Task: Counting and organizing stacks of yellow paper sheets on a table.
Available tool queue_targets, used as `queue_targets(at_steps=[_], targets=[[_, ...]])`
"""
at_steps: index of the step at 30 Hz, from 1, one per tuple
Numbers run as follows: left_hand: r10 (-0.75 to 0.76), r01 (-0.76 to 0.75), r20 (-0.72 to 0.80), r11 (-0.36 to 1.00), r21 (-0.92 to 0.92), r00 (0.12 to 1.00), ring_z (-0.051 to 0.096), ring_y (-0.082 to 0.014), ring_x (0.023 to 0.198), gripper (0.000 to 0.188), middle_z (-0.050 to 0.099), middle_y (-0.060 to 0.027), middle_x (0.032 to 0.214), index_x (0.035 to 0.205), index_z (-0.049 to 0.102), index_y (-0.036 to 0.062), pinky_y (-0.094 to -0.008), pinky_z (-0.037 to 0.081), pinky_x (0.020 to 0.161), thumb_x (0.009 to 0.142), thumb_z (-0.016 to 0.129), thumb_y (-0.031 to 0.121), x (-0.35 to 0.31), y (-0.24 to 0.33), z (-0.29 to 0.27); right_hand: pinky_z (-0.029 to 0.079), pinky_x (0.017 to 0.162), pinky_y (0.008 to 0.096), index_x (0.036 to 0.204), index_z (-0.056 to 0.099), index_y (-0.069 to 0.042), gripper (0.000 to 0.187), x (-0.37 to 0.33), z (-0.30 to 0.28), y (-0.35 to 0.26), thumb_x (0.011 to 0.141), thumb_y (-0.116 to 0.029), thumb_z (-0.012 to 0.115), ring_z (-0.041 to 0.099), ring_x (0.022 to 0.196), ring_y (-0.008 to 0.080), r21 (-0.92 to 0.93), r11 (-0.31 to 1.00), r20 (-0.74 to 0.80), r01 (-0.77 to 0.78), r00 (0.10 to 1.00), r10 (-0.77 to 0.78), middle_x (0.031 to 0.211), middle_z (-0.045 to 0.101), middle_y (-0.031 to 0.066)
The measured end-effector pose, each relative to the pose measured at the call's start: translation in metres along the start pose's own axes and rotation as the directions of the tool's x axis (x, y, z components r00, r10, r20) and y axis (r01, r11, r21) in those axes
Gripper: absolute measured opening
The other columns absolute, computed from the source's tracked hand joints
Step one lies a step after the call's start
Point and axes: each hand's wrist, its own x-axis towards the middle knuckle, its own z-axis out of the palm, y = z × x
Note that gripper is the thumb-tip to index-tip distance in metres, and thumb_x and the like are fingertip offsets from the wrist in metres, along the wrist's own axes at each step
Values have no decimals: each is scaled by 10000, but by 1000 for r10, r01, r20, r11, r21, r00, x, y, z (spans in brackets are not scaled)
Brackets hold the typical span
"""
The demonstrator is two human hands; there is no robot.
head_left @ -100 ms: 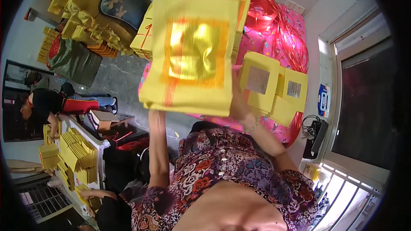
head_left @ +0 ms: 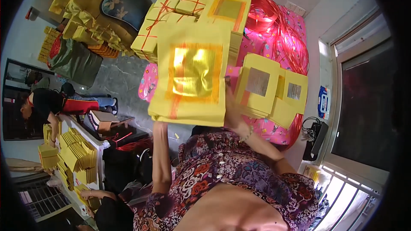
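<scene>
Yellow stack held steady between both hands

The yellow stack [head_left: 192,75] is held up between the hands, its gold panel facing up. Its near edge is crossed by the left hand [head_left: 160,125], of which little more than the heel is seen; the weight appears to be borne from below, though the finger placement cannot be told. The right edge is grasped by the right hand [head_left: 232,113], its fingers partly hidden behind the stack.

For a sound hold, even pressure should be kept from both sides, so that the layers seen at the near left corner are not fanned out. The foil is best left unpressed, since it could be creased. The stack should be kept level, as the lower layers may slip if one hand is dropped.

Care is called for around the hands: tied yellow bundles [head_left: 147,32] are set beyond the left hand, windowed yellow stacks [head_left: 252,98] are laid just right of the right hand, and red strands [head_left: 289,42] are spread farther beyond it on the pink-covered tabletop [head_left: 148,79].
</scene>
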Motion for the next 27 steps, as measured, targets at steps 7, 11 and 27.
queue_targets(at_steps=[7, 11, 27], targets=[[-195, 190, 0, 954, 234, 981, 562, -210, 1132, 489, 512, -92, 1317, 1377, 405, 47, -364, 501, 951, 945, 558, 216, -30, -93, -38, 335, 1035, 297, 1431, 273, -24, 532, -48, -9, 73, 1009, -307, 434, 390, 1247, 155, 107, 986, -31, -130, 991, 134, 1376, 397, 96], [-390, 393, 247, 919, 41, 887, 536, -217, 1190, 533, 469, -95, 1378, 1425, 345, 58, -367, 477, 992, 962, 530, 247, -17, -115, -27, 349, 1023, 297, 1381, 382, -30, 528, -52, -23, 87, 1000, -394, 423, 427, 1218, 155, 114, 948, -171, -299, 934, 315, 1323, 468, 97], [-542, 692, 521, 709, -138, 659, 426, -185, 1291, 650, 425, -42, 1435, 1475, 283, 118, -376, 372, 1049, 941, 523, 401, 6, -155, -20, 379, 989, 290, 1331, 441, -21, 504, -62, -52, 179, 1001, -401, 415, 469, 1171, 139, 606, 683, -102, -407, 812, 575, 1263, 524, 89]])
